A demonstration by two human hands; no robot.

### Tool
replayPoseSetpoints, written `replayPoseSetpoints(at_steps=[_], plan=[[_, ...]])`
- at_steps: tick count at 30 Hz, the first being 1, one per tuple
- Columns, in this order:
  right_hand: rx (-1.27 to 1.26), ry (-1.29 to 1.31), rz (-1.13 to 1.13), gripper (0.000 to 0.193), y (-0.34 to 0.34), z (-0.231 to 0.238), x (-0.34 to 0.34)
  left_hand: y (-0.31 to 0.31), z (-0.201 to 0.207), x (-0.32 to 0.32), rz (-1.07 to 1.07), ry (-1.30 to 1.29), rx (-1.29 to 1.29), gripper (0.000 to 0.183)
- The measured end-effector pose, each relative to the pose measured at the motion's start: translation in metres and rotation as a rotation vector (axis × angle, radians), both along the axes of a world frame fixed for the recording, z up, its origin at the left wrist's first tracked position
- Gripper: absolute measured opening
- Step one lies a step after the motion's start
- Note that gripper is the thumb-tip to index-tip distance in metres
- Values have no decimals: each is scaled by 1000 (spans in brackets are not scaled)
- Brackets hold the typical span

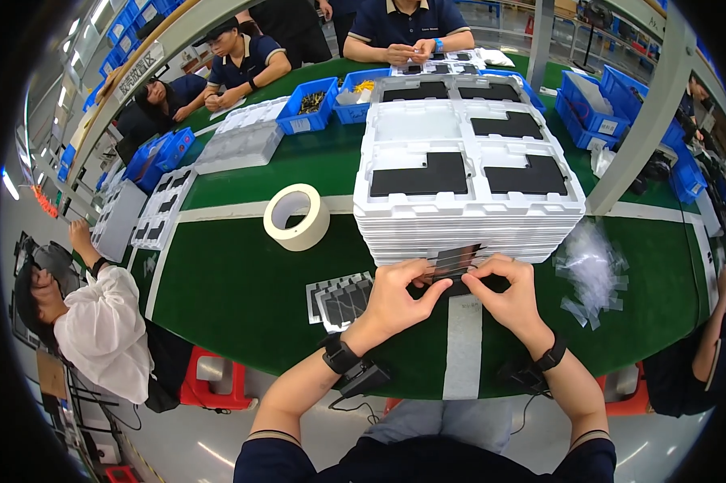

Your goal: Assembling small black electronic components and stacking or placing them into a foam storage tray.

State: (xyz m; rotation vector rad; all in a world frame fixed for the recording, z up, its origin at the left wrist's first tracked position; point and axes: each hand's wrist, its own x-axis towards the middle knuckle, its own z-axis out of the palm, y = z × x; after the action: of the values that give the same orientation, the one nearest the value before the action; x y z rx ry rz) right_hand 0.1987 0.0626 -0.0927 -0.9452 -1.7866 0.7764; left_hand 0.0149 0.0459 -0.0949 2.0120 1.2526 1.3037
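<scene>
Between both hands is a thin, flat, glossy black piece (pixel 457 260), held up in front of the tray stack. My left hand (pixel 402 296) pinches its left side between thumb and fingers. On the lower right edge, my right hand (pixel 504 291) has its thumb and fingertips closed. Just beyond stands a tall stack of white plastic trays (pixel 469 229). Black L-shaped flat pieces (pixel 419 174) lie in several compartments of the top tray. Beside my left hand, a small pile of dark-and-white sheets (pixel 340 301) rests on the green table.
A cream tape roll (pixel 318 222) stands left of the stack. Loose clear film strips (pixel 590 266) lie to the right. Blue bins (pixel 308 119) and more trays (pixel 241 149) sit farther back. A metal post (pixel 641 133) rises at right. Other people work around the table.
</scene>
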Motion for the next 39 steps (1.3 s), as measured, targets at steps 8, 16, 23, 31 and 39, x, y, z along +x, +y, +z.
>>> replayPoseSetpoints(at_steps=[8, 16, 23, 31, 39], plan=[[-326, 152, 207, 13, 7, -1, 8, 6, -4, -5, -75, -124, -89, 18], [-661, 368, 329, 13, 15, -7, 11, 9, -7, -11, -217, -267, -313, 13], [-651, 313, 339, 12, 15, -15, 10, 9, -11, -12, -264, -253, -326, 15], [-336, 85, 226, 16, 13, -18, 7, 8, -13, -8, -228, -218, -369, 13], [-316, 69, 244, 24, 10, -14, 5, 6, -5, -6, -168, -325, -412, 13]])
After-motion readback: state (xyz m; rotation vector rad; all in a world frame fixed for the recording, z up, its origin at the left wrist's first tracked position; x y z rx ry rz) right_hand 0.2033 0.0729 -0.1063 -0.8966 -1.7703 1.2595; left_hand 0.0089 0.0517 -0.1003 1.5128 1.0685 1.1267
